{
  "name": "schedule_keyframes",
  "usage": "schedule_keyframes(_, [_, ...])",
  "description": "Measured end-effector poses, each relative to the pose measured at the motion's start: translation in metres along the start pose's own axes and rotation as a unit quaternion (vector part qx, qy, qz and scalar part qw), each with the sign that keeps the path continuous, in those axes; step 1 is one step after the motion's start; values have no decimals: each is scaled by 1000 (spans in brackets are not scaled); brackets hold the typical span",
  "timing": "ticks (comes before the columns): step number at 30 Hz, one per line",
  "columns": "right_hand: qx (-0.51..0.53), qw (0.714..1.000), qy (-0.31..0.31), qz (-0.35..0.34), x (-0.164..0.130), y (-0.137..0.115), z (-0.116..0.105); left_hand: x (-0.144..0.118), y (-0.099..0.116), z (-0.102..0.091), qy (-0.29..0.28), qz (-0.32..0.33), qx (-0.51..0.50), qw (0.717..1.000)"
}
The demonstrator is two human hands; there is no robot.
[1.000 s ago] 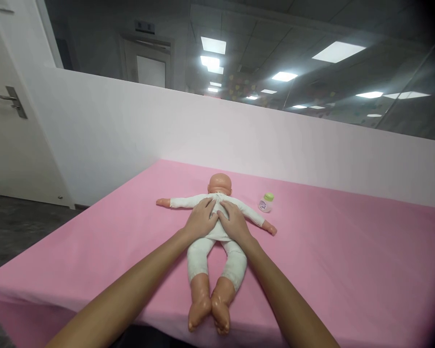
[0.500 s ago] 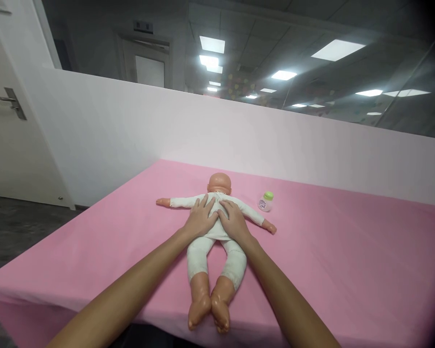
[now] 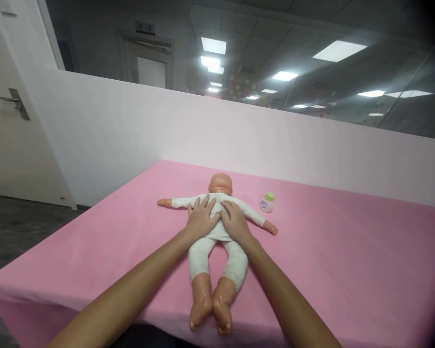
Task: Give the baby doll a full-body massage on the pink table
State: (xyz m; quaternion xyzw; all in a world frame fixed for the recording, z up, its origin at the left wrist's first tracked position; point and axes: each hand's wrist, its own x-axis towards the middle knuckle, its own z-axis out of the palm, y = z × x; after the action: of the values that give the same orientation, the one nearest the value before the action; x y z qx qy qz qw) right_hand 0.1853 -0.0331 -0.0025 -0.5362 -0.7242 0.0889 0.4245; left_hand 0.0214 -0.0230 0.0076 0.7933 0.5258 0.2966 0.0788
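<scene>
- Flat on the doll (image 3: 217, 241): left hand (image 3: 202, 220) and right hand (image 3: 235, 221), side by side, palms down, fingers spread, gripping nothing.
- Doll face down on the pink table (image 3: 329, 251), arms out, feet near the front edge.
- Beside its right arm, apart: small green-capped bottle (image 3: 267, 203).
</scene>
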Motion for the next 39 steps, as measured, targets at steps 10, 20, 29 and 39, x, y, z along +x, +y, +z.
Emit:
schedule_keyframes(10, [6,1000,25,-9,0,-3,-2,2,0,0,21,61,-46,997])
schedule_keyframes(20, [30,998,58,-16,-2,-6,-3,-4,8,-8,119,80,-18,990])
schedule_keyframes(29, [6,998,56,-20,0,-6,-3,-3,7,-9,132,81,9,988])
schedule_keyframes(39, [-4,998,63,-31,0,-3,0,-3,8,-10,120,103,30,987])
